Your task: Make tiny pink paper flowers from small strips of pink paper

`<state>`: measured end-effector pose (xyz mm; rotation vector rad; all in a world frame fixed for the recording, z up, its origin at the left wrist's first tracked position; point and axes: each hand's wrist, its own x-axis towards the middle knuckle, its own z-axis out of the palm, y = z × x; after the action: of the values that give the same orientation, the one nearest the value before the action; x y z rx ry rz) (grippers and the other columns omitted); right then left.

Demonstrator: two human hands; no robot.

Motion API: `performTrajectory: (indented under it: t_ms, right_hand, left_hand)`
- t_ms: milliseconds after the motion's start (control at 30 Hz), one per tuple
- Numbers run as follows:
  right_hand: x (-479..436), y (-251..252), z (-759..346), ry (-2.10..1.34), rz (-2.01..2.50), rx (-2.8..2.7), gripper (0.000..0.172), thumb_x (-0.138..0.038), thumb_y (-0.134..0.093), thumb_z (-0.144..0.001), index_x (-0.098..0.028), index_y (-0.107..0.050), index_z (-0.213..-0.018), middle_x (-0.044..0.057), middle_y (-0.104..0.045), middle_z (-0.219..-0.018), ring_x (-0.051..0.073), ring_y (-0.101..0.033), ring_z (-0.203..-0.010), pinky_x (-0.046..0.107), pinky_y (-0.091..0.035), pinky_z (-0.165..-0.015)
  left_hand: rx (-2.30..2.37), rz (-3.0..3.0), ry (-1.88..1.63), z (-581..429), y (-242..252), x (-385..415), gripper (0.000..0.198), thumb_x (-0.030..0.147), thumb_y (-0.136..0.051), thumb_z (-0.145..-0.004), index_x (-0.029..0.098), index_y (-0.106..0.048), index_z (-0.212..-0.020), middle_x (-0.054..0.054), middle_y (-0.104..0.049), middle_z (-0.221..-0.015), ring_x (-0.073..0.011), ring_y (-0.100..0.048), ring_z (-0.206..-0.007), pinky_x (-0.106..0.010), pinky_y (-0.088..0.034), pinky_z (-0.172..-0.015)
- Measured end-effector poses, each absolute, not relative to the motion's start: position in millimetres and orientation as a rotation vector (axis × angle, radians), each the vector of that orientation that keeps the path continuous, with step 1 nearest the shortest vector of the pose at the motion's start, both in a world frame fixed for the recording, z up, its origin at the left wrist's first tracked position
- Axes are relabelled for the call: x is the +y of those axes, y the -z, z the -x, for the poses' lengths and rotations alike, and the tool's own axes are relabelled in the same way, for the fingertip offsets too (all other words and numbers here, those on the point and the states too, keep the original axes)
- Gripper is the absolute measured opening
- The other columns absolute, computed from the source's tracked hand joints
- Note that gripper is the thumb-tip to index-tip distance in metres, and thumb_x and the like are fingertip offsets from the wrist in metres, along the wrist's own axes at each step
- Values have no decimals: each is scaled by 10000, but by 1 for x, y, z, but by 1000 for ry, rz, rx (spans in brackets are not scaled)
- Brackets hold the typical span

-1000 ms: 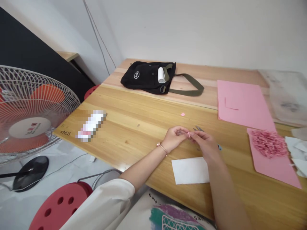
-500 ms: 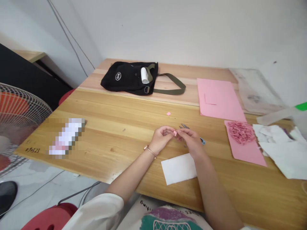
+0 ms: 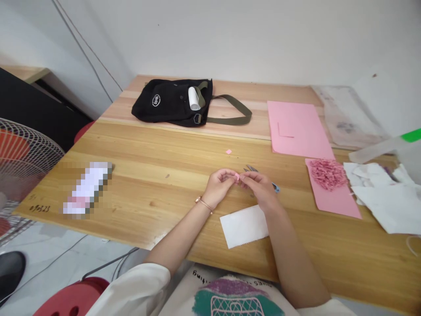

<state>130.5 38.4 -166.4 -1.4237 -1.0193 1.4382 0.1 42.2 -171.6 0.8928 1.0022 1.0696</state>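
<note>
My left hand [image 3: 219, 186] and my right hand [image 3: 258, 185] meet over the middle of the wooden table [image 3: 158, 153]. Both pinch one tiny pink paper piece [image 3: 237, 177] between their fingertips. Scissors [image 3: 251, 169] with a blue handle lie on the table just behind my right hand, partly hidden by it. A white paper slip [image 3: 244, 226] lies under my right forearm. One small pink scrap [image 3: 228, 152] sits farther back.
A black bag [image 3: 167, 102] with a white roll and an olive strap lies at the back. Right of my hands are a pink sheet [image 3: 296, 127], a pink strip bearing a heap of pink bits [image 3: 327, 173], and white papers [image 3: 384, 197]. A fan [image 3: 23, 158] stands left.
The view has swung to the right, so the fan slid out to the left and the white papers came into sight. My hands stay together on the pink piece.
</note>
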Motion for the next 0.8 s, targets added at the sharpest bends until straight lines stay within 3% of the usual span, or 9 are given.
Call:
performTrajectory:
  t_ms: [500,800]
  right_hand:
    - [37,164,-127,-1433,1394,-1007,149,-336,-696,-576,-203,-651,-627,0,-645,-612,148,-590,-626,305,-451,-665]
    - [38,169,-129,-1418,1422,-1033,157,-350,-687,-591,-203,-653,-635,5,-650,-604,157,-590,-625,295,-439,-627]
  left_hand:
    - [975,-915,-1078,1,177,42,109,153,-608,-649,119,-581,-749,-7,-610,-653,-84,-570,-613,-220,-445,-650]
    - [975,-908,-1074,0,177,42,105,146,-608,-642,120,-575,-738,-3,-607,-628,-91,-569,-601,-236,-442,-654]
